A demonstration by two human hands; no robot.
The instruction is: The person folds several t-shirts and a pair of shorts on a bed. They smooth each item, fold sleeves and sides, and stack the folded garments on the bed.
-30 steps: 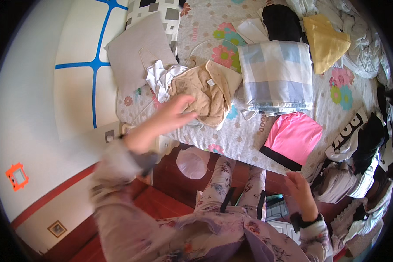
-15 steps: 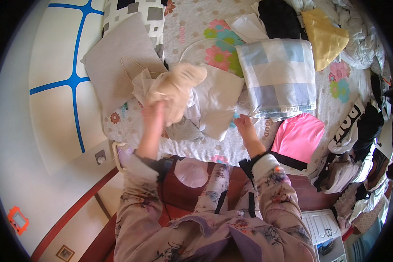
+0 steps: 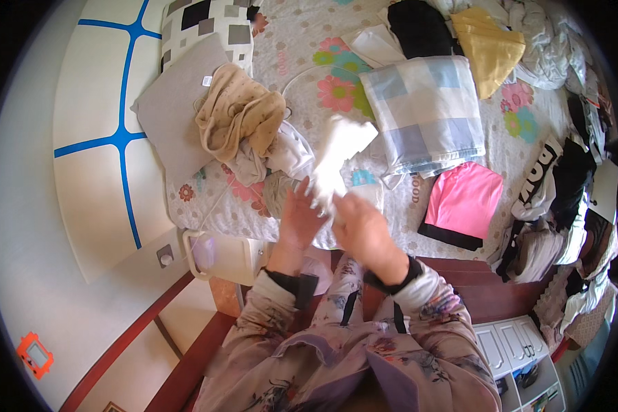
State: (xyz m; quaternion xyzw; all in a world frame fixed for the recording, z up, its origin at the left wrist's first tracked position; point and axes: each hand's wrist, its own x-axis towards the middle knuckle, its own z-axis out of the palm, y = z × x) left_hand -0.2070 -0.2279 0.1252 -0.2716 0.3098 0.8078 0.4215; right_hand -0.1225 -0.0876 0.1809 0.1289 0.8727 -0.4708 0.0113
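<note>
A white cloth garment (image 3: 340, 147), bright and blurred by motion, is bunched up over the bed in front of me. My right hand (image 3: 364, 230) is closed on its near end. Beside that end my left hand (image 3: 301, 216) has its fingers apart, the tips close to the cloth; I cannot tell if they touch it. To the left, a beige patterned garment (image 3: 237, 113) lies crumpled, partly on a grey pillow (image 3: 175, 117). Next to it rest a small white garment (image 3: 292, 152) and a greyish cloth (image 3: 276, 192).
A folded checked cloth (image 3: 426, 113), a pink garment (image 3: 463, 199) with a black edge, a black garment (image 3: 419, 31) and a yellow cloth (image 3: 491, 48) lie on the flowered bedsheet (image 3: 295, 75). Several clothes are piled at the far right. A cream cart (image 3: 237, 257) stands by the bed's left corner.
My left hand has let go of the beige garment, which now lies at the left by the pillow. Both hands have come together at the middle, and the white garment is gathered up off the sheet.
</note>
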